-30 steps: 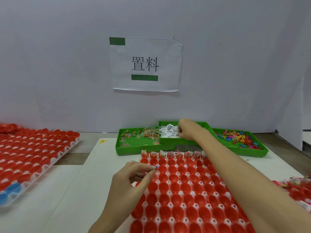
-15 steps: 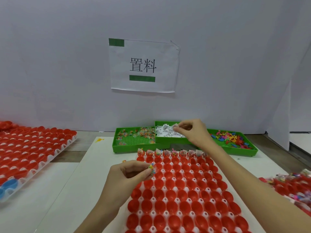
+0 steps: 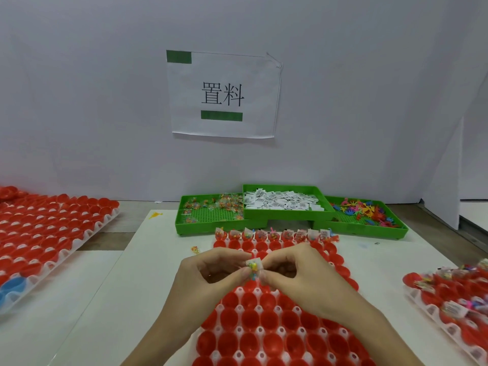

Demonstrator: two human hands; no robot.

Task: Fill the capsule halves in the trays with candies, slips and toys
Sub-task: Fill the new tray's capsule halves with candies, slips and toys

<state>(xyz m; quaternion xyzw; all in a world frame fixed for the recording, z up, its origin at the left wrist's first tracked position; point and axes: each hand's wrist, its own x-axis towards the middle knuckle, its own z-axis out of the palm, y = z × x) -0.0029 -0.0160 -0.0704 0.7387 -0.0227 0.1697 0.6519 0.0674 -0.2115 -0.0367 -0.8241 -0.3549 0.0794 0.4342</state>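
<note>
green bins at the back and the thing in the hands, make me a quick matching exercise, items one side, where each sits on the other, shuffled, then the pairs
Items
1. paper slips
2. candy packets
3. colourful toys
4. slip and candy packet

Places
A. left green bin
B. pinched between the left hand and the right hand
C. right green bin
D. raised middle green bin

Pairs: 1-D, 2-A, 3-C, 4-B
</note>
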